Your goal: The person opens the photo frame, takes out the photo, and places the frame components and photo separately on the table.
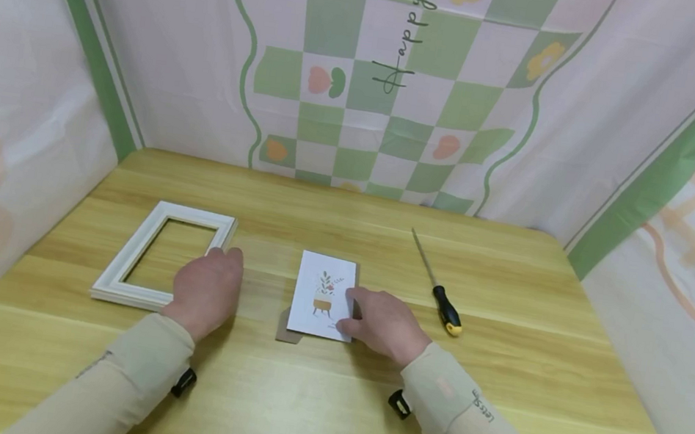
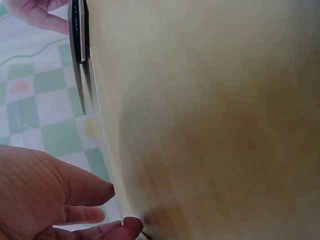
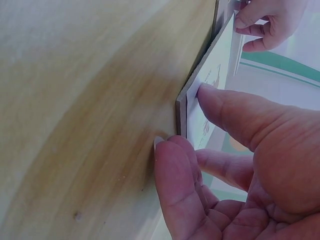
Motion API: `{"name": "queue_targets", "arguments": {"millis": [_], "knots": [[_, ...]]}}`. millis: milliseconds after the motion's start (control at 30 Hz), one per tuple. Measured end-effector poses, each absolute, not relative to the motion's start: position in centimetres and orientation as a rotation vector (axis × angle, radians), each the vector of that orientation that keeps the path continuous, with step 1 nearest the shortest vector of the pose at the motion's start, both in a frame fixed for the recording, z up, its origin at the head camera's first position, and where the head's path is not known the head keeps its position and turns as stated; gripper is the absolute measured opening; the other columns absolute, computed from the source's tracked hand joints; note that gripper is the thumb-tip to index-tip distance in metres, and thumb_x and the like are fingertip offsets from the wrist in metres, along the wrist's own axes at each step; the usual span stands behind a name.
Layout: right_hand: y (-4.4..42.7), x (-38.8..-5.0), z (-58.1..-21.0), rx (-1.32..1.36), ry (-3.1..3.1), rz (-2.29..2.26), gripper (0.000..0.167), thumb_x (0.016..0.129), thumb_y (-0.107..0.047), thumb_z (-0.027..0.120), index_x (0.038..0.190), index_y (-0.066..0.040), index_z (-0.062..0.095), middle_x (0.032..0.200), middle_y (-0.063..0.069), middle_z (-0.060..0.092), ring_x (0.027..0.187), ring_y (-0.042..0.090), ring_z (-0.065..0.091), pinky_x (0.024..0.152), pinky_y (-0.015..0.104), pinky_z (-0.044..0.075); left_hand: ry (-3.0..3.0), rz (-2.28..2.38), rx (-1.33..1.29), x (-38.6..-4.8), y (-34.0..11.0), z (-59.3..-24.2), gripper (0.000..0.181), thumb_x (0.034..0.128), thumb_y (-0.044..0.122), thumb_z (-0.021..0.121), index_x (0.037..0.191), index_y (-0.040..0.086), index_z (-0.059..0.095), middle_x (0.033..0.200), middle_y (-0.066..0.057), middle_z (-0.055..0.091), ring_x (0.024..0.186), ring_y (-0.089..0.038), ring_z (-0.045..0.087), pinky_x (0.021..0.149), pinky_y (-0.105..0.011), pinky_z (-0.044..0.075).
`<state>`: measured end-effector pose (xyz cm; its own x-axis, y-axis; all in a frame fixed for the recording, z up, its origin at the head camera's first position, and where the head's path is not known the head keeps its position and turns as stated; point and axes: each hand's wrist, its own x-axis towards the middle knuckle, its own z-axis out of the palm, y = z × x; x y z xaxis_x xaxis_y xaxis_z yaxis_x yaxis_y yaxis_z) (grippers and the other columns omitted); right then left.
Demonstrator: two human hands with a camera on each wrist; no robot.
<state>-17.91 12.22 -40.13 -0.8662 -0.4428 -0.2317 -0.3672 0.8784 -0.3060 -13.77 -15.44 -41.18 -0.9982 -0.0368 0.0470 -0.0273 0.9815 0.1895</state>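
Observation:
A white picture card (image 1: 307, 315) printed with a potted plant lies on a brown backing board (image 1: 287, 333), whose edge shows under it. My right hand (image 1: 387, 323) is at the card's right side. In the right wrist view its thumb (image 3: 215, 102) rests on the card's face while its fingertips (image 3: 182, 145) meet the board's edge. Between card and frame a clear sheet (image 1: 265, 280) lies flat. My left hand (image 1: 208, 290) is at this sheet's left edge, thumb and fingers apart, partly hiding the white picture frame (image 1: 138, 236).
A screwdriver (image 1: 446, 311) with a black and yellow handle lies right of the card. All this is on a wooden table (image 1: 293, 417). Behind it hangs a patterned cloth (image 1: 366, 131), with more cloth at both sides. Each wrist carries a black strap piece (image 1: 401, 404).

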Motion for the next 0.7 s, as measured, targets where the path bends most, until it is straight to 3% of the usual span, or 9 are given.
{"name": "queue_targets", "arguments": {"millis": [267, 400, 533, 700], "knots": [[12.3, -17.9, -40.2, -0.615, 2.762, -0.361, 0.063, 0.095, -0.033, 0.077, 0.148, -0.006, 0.056, 0.138, 0.018, 0.067, 0.104, 0.023, 0.063, 0.106, 0.047, 0.051, -3.046, -0.294, 0.034, -13.7, -15.3, -41.2, 0.007, 0.0937, -0.003, 0.055, 0.099, -0.003, 0.059, 0.080, -0.018, 0.058, 0.063, -0.031, 0.059, 0.048, -0.045, 0.052], [12.3, -17.9, -40.2, -0.612, 2.759, -0.366, 0.063, 0.095, -0.033, 0.077, 0.148, -0.006, 0.056, 0.135, 0.017, 0.068, 0.098, 0.022, 0.061, 0.102, 0.046, 0.052, -3.087, -0.346, 0.046, -14.0, -14.9, -40.8, 0.011, 0.0963, 0.004, 0.055, 0.102, -0.002, 0.063, 0.084, -0.018, 0.063, 0.070, -0.031, 0.063, 0.054, -0.047, 0.054], [12.3, -17.9, -40.2, -0.605, 2.756, -0.375, 0.063, 0.095, -0.033, 0.077, 0.148, -0.006, 0.056, 0.136, 0.017, 0.068, 0.100, 0.022, 0.061, 0.103, 0.046, 0.052, -3.112, -0.531, -0.016, -14.3, -13.7, -40.3, 0.032, 0.1015, 0.020, 0.056, 0.123, -0.002, 0.067, 0.105, -0.016, 0.074, 0.084, -0.028, 0.069, 0.071, -0.045, 0.058], [12.3, -17.9, -40.3, -0.613, 2.763, -0.390, 0.063, 0.095, -0.032, 0.078, 0.147, -0.005, 0.057, 0.136, 0.018, 0.068, 0.108, 0.024, 0.065, 0.106, 0.048, 0.051, -3.116, -0.792, -0.075, -14.7, -11.7, -40.2, 0.048, 0.1018, 0.029, 0.061, 0.141, 0.000, 0.060, 0.102, -0.009, 0.075, 0.076, -0.020, 0.061, 0.077, -0.041, 0.056]]}}
